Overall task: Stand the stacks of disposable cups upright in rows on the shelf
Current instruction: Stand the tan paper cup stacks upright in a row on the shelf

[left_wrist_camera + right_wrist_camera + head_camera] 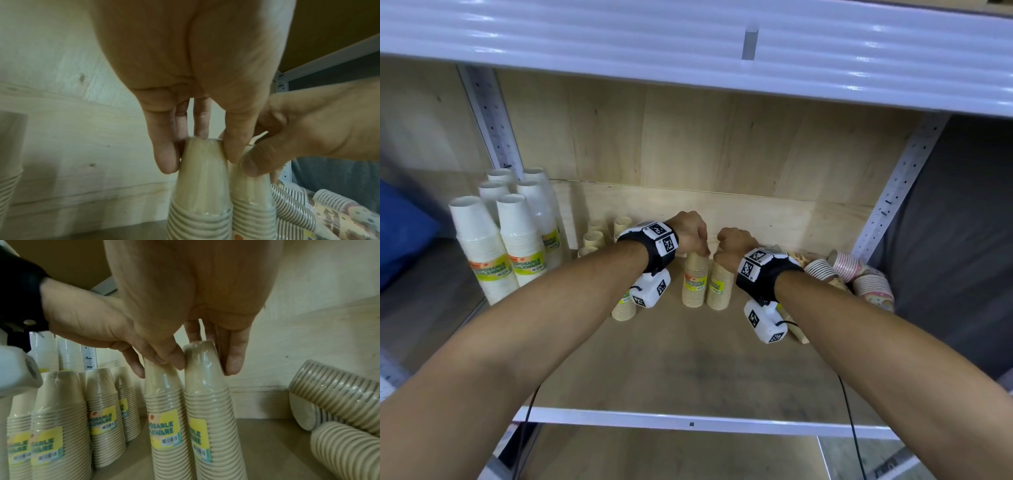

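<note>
Two wrapped stacks of tan cups stand upright side by side mid-shelf. My left hand (697,245) grips the top of the left tan stack (695,282) from above, thumb and fingers curled round its top cup (202,170). My right hand (722,255) holds the top of the right tan stack (719,287) the same way, seen close in the right wrist view (207,402). The two stacks touch along their sides. Several more tan stacks (102,410) stand upright to the left.
Tall white cup stacks (500,246) stand at the back left. Patterned cup stacks (859,274) lie on their sides at the right, by the metal upright (893,192). The wooden shelf board (688,370) is bare toward its front edge. The upper shelf (688,51) hangs overhead.
</note>
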The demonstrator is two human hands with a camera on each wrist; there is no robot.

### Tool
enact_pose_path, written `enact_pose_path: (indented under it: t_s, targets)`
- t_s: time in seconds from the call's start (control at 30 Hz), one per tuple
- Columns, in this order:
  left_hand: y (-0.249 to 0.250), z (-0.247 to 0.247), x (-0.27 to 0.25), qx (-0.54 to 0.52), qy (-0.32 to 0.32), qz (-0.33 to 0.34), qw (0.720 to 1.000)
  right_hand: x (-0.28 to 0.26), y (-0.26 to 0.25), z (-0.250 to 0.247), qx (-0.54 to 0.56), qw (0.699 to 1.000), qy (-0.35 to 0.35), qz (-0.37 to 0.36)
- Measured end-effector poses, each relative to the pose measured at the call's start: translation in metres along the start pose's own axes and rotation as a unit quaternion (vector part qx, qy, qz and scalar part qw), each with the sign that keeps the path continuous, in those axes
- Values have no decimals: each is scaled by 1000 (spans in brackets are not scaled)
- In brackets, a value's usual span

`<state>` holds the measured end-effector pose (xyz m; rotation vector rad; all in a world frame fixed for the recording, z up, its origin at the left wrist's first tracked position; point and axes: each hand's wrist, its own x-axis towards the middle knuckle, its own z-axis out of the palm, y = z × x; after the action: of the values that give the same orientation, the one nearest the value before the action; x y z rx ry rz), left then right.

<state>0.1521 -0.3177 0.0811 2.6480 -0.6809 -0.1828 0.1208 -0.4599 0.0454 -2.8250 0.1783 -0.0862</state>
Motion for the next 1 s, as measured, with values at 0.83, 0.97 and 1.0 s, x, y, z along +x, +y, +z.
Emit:
enact_pose_path:
  t_s: [0.83, 0.97, 1.0]
  targets:
    - [9, -3, -1, 17, -25, 4, 1000, -1, -5, -8, 6, 999, -7, 46]
    - [15, -6, -3, 32, -40, 4, 999, 0, -8, -8, -10, 1000, -2, 25]
    - [15, -7, -5, 29, -44, 0, 999, -1, -8, -9, -9, 1000, -5, 23]
